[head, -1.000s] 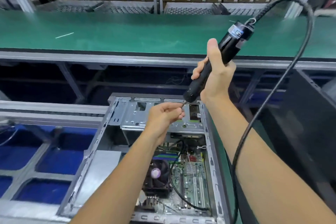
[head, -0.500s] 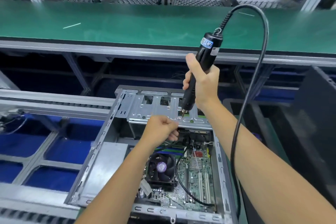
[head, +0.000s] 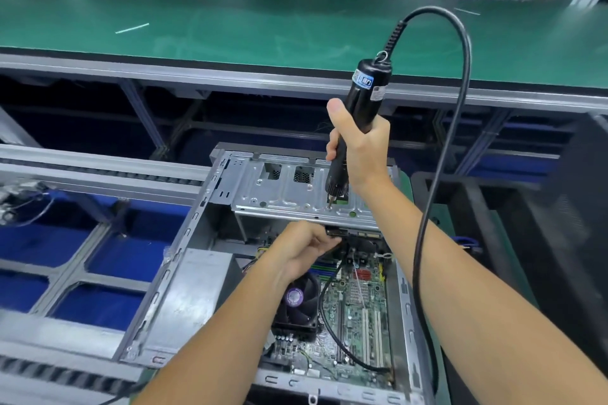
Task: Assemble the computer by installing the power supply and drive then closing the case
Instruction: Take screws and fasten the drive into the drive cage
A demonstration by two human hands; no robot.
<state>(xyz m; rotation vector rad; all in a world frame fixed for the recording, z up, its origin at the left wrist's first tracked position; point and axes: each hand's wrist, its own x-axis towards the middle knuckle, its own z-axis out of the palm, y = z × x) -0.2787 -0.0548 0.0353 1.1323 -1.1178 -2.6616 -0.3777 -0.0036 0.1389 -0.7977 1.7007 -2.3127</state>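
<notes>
The open computer case (head: 158, 289) lies flat below me, with the motherboard (head: 358, 322) and CPU fan (head: 299, 302) exposed. My right hand (head: 362, 148) grips a black electric screwdriver (head: 365, 92) held nearly upright. Its bit touches a screw hole on the silver drive cage (head: 283, 197). Just under the cage's near edge, my left hand (head: 302, 250) has its fingers curled and pinches the rear edge of the drive (head: 358, 233). Most of the drive is hidden inside the cage. A silver power supply box (head: 194, 299) sits in the case's left side.
The screwdriver's thick black cable (head: 460, 108) loops up and then down past my right arm. A green conveyor belt (head: 230, 26) runs across the back. A dark panel (head: 575, 240) stands at the right. Blue bins (head: 98, 256) sit under the rails at the left.
The screwdriver has swung from tilted to nearly upright and come down onto the cage. My left hand left the bit tip and dropped below the cage to the drive's edge.
</notes>
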